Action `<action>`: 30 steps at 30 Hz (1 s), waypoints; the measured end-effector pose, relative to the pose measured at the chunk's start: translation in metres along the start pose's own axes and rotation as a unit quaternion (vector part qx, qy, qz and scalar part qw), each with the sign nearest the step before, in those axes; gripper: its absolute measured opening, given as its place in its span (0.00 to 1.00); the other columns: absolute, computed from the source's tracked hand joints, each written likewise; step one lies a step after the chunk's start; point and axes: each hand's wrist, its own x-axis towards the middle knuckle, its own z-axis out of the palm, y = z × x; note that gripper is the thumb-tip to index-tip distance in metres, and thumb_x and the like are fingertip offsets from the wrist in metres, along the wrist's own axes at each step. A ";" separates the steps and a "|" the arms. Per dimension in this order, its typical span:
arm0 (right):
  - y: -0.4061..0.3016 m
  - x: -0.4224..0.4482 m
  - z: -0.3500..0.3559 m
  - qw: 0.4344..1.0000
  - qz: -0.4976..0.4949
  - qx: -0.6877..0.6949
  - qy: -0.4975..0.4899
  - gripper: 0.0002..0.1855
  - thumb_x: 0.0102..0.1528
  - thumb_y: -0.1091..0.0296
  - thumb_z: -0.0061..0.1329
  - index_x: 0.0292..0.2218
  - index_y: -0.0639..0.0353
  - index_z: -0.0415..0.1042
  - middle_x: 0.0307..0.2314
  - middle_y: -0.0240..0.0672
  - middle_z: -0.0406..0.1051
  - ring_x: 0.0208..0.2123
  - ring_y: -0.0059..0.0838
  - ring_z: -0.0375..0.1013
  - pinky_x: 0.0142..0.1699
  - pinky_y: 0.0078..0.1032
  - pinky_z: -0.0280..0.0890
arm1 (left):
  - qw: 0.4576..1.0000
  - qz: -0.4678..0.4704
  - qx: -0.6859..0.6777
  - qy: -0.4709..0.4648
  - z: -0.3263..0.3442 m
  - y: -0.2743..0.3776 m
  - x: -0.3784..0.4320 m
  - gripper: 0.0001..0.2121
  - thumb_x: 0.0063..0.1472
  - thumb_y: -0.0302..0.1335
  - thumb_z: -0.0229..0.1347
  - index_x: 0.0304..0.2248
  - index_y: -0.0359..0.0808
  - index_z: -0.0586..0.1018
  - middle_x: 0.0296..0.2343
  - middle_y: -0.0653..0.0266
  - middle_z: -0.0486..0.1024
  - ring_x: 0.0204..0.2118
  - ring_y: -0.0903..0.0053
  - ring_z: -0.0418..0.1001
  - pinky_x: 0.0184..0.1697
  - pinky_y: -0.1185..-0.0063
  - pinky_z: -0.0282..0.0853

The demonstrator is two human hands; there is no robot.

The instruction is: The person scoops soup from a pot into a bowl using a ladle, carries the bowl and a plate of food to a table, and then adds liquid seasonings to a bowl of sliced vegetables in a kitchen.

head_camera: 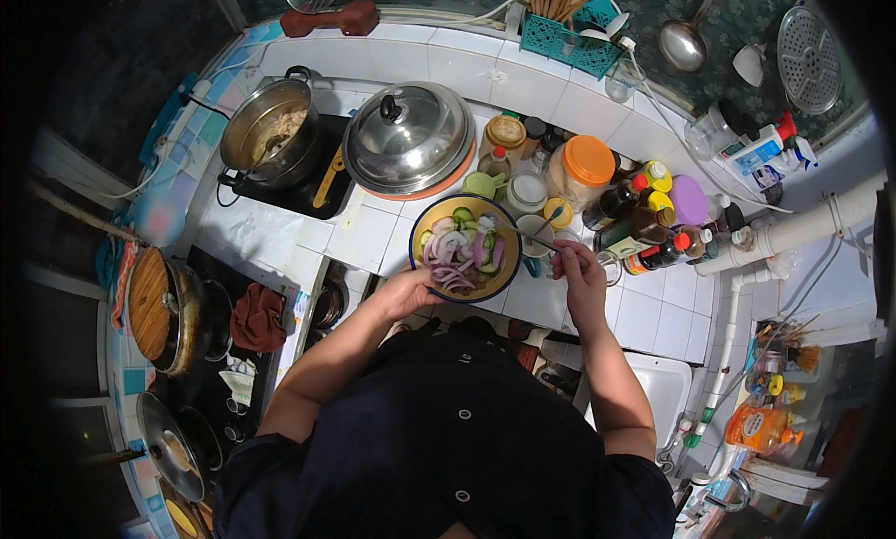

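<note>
My left hand (407, 292) grips the near left rim of a yellow bowl with a dark blue edge (509, 239). Sliced red onion (448, 248) and cucumber slices (462, 215) lie in the bowl. Between the fingers of my right hand (578, 264) is the handle of a metal utensil (526, 236), probably a spoon. Its far end reaches into the food at the bowl's upper right, so its head is partly hidden. A white mug (535, 229) stands just right of the bowl, below the utensil's handle.
A steel pot (269, 133) with food in liquid sits on a black cooktop at the left. Beside it is a large domed steel lid (409, 140). Jars and an orange-lidded container (586, 162) crowd the back; sauce bottles (640, 231) stand right. A white sink (647, 381) lies lower right.
</note>
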 end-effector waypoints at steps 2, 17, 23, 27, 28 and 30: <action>-0.001 0.000 0.002 1.000 -0.024 -0.011 -0.007 0.14 0.56 0.65 0.38 0.38 0.66 0.67 0.21 0.30 0.66 0.23 0.16 0.62 0.30 0.14 0.59 | 1.000 -0.014 -0.001 -0.010 -0.003 0.001 0.000 0.20 0.54 0.20 0.42 0.47 0.22 0.58 0.43 0.48 0.64 0.43 0.64 0.67 0.46 0.71 0.66; 0.073 0.083 -0.007 0.946 0.121 0.216 0.208 0.12 0.54 0.68 0.39 0.37 0.65 0.66 0.24 0.33 0.67 0.23 0.20 0.66 0.28 0.14 0.64 | 1.000 0.002 0.008 -0.017 -0.026 -0.005 -0.006 0.23 0.51 0.18 0.38 0.49 0.22 0.54 0.47 0.45 0.59 0.46 0.59 0.64 0.48 0.67 0.63; 0.083 0.091 0.013 0.971 0.128 0.130 0.157 0.23 0.52 0.67 0.42 0.48 0.65 0.54 0.25 0.35 0.67 0.24 0.21 0.67 0.28 0.16 0.64 | 0.999 -0.008 0.050 -0.009 -0.027 0.004 -0.011 0.19 0.56 0.25 0.42 0.46 0.26 0.61 0.42 0.51 0.66 0.44 0.67 0.67 0.45 0.71 0.65; 0.071 0.051 0.022 0.953 0.195 0.103 0.206 0.36 0.50 0.64 0.44 0.54 0.59 0.40 0.26 0.36 0.67 0.23 0.22 0.66 0.25 0.20 0.63 | 0.994 -0.033 0.103 0.009 -0.030 0.017 -0.012 0.19 0.53 0.23 0.42 0.45 0.27 0.61 0.42 0.52 0.65 0.44 0.63 0.66 0.46 0.67 0.63; 0.072 0.033 0.023 0.958 0.205 0.115 0.166 0.38 0.51 0.62 0.44 0.56 0.56 0.37 0.30 0.37 0.66 0.27 0.25 0.66 0.28 0.23 0.64 | 0.992 -0.036 0.122 0.019 -0.021 0.022 -0.014 0.21 0.48 0.21 0.43 0.45 0.28 0.61 0.41 0.53 0.65 0.43 0.63 0.66 0.45 0.67 0.64; 0.077 -0.002 0.028 0.961 0.245 0.124 0.036 0.34 0.53 0.57 0.44 0.55 0.54 0.42 0.40 0.39 0.63 0.38 0.29 0.65 0.37 0.27 0.64 | 0.989 -0.067 0.134 -0.010 -0.026 0.025 -0.005 0.23 0.46 0.19 0.44 0.46 0.29 0.60 0.41 0.54 0.65 0.42 0.63 0.67 0.45 0.67 0.65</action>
